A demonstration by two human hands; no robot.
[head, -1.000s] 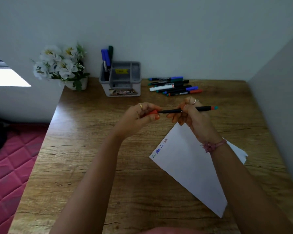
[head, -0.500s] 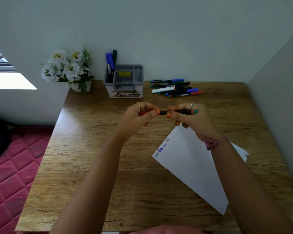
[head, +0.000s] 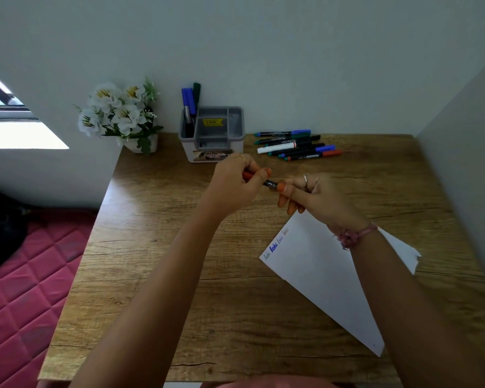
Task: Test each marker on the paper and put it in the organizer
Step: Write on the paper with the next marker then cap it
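1. Orange-capped and black-barrelled, the marker [head: 265,181] we hold sits level above the wooden surface [head: 163,247], between the organizer [head: 212,134] and the paper [head: 319,273].

2. Our left hand [head: 235,186] curls around the orange cap end; our right hand [head: 311,194] wraps the barrel, fingers folded under it. Both grips are clamped on the marker, the two fists nearly meeting, both wrists raised off the surface.

3. We cannot tell whether the cap is seated or parting; the join is hidden by our fingers.

4. Risk, as we judge it: a hard tug could free the cap suddenly, sending a hand toward the organizer, or streaking ink on our fingers.

5. A loose cap could drop and roll off the surface toward the red bed [head: 25,275] at left.

6. The paper lies unweighted under our right forearm; a dragged wrist could shift it or smear the writing [head: 276,243] at its corner.

7. Untested markers [head: 297,145] lie in a row right of the organizer; a careless sweep would scatter them. Three markers [head: 191,105] stand in its left compartment.
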